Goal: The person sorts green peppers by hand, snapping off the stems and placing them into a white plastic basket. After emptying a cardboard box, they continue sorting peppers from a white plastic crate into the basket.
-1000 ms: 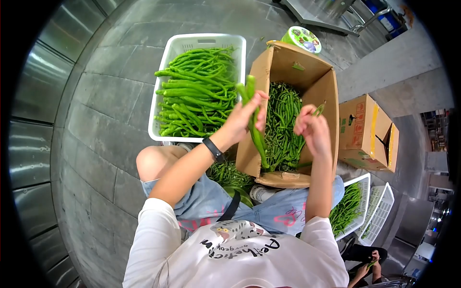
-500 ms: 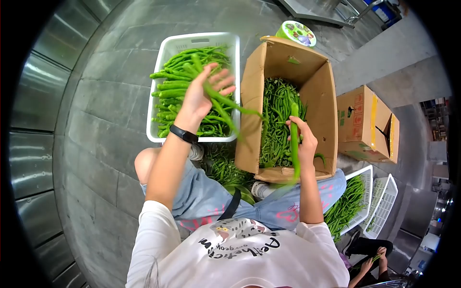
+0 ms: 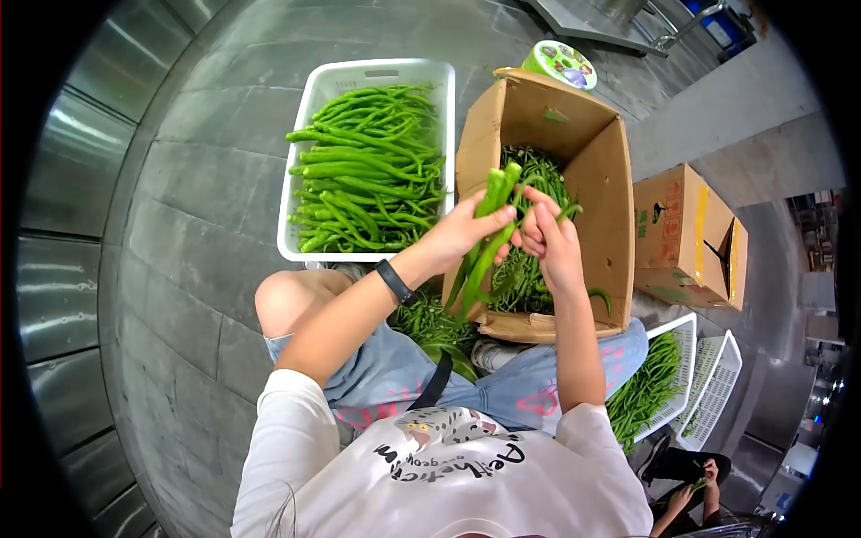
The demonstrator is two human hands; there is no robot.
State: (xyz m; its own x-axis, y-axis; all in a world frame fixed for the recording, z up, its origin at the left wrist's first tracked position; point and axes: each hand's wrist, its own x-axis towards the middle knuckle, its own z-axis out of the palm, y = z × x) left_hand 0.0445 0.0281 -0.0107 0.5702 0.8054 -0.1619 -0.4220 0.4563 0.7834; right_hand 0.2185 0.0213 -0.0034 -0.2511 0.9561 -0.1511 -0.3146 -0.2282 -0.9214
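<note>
Over the near-left side of the cardboard box [image 3: 606, 235], my left hand [image 3: 462, 235] is closed around several long green chili peppers [image 3: 484, 255], their stem ends pointing up and away from me. Close beside them is my right hand [image 3: 554, 247], fingers curled and fingertips right by the bunch. A curved green piece [image 3: 571, 212] shows at its far side; I cannot tell what the fingers pinch. More thin green peppers [image 3: 518, 282] lie in the box. To the left, a white plastic basket [image 3: 296, 193] holds green peppers [image 3: 363, 170] laid mostly crosswise.
Green trimmings [image 3: 429, 318] lie between my legs. A closed carton [image 3: 668, 229] stands right of the box, with a white crate [image 3: 686, 381] of peppers nearer me. A round green-and-white container [image 3: 563, 65] sits beyond the box. Another person's hands [image 3: 698, 489] show at lower right.
My left hand has moved from over the white basket to the box and now grips several peppers. My right hand no longer holds the long pepper upright and has come close to the left.
</note>
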